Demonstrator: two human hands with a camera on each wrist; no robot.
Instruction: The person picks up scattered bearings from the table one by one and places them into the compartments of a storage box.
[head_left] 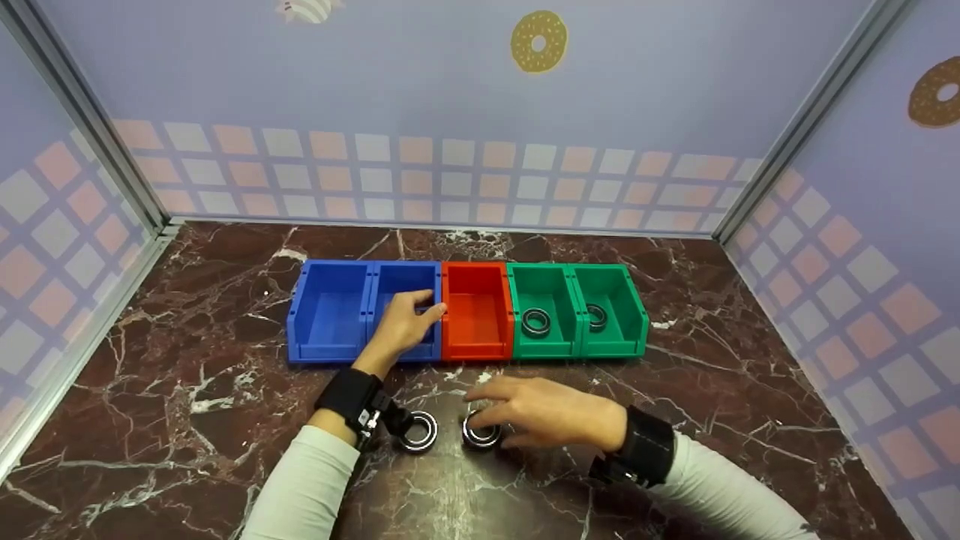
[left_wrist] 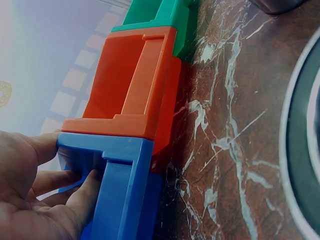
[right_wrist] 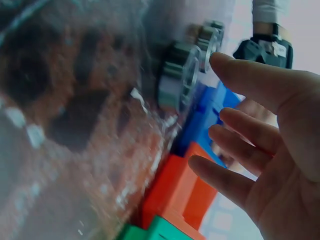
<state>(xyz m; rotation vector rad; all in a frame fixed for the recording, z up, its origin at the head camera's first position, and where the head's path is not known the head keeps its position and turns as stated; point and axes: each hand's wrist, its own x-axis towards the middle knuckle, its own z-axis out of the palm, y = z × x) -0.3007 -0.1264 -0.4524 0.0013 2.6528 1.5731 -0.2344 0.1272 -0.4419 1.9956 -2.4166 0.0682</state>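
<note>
Blue bins: two plastic trays at the left end of the row, the outer blue bin (head_left: pixel 331 351) and the inner blue bin (head_left: pixel 426 352). Their low fronts face the person, probably so a hand can pass easily over the lip.
Red bin: placed mid-row (head_left: pixel 476 350), touching a blue neighbour and a green one, so colour alone marks off the two sides.
Green bins: two at the right end. The inner green bin (head_left: pixel 544 349) holds a ring-shaped metal bearing (head_left: pixel 547 322); the outer green bin (head_left: pixel 613 349) holds a second bearing (head_left: pixel 603 318), partly hidden by the divider.
Left hand: reaching (head_left: pixel 406 327) into the inner blue bin, thumb beside the red bin. The fingers are loosely bent, apart from the thumb, with nothing visible between them; the bin's front hides some of the reach.
Right hand: hovering (head_left: pixel 551 411) over and beside the right-hand bearing (head_left: pixel 481 444), fingers relaxed and spread, grasping nothing.
Worktop: dark red, marble-patterned (head_left: pixel 187 450). The right-hand bearing and a left-hand bearing (head_left: pixel 430 435) lie flat here, slightly apart, before the row; lying flat should prevent rolling, and both seem set within easy reach.
Wrist straps: black, one on the left (head_left: pixel 346 391), one on the right (head_left: pixel 651 448), carrying small cameras.
</note>
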